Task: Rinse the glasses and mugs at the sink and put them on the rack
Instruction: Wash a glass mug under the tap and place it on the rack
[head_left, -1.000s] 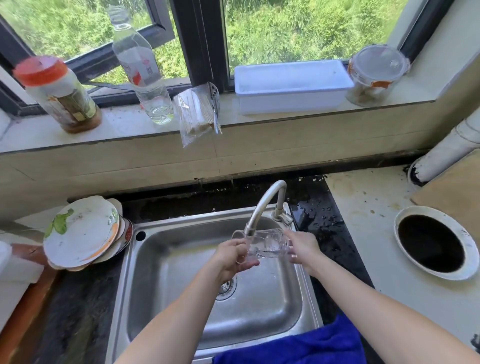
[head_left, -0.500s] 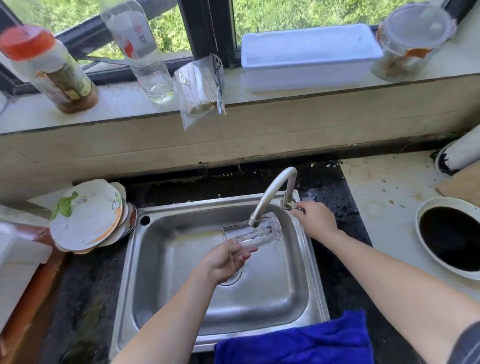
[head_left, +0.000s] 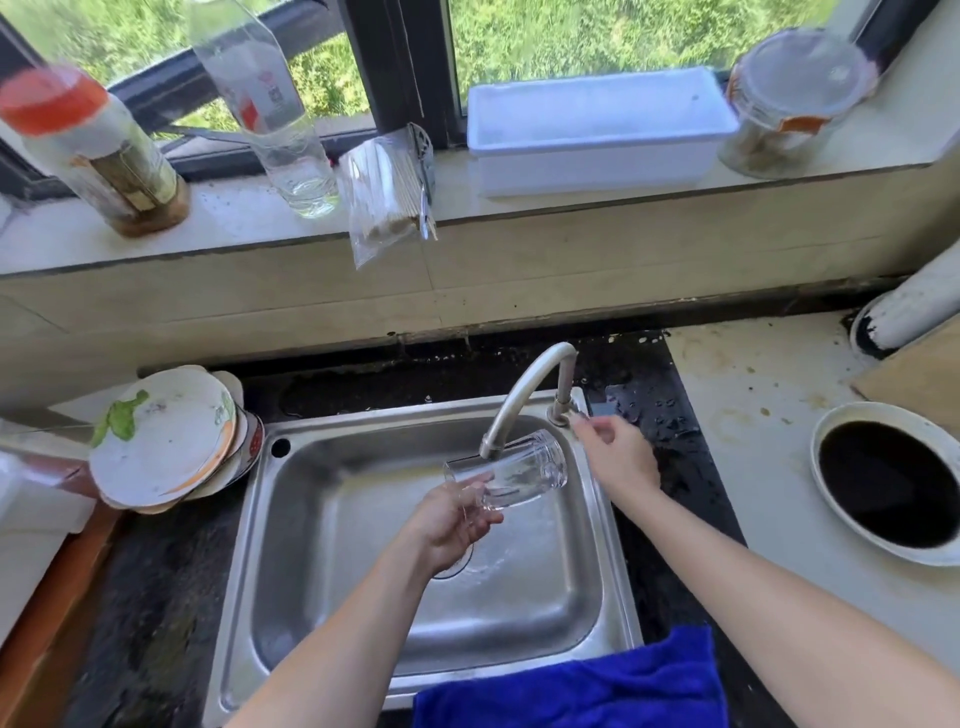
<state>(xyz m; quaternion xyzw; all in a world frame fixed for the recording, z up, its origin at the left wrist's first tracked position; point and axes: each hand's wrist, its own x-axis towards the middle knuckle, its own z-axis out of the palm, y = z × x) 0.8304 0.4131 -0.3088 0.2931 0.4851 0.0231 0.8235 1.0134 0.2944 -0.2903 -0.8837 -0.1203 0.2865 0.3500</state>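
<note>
Sink: glass now only in left hand, right hand on tap.

Left hand forward, fingers curled round glass; right hand reaching farther, fingertips pinching tap handle.

Plates left of sink

We record: glass, clear; sink and tap, silver-grey steel; cloth, deep blue; plates, white with a green leaf print and orange edge; tray, white; jar, red cap, brown base; counter, black; side counter, cream with brown spots.
</note>
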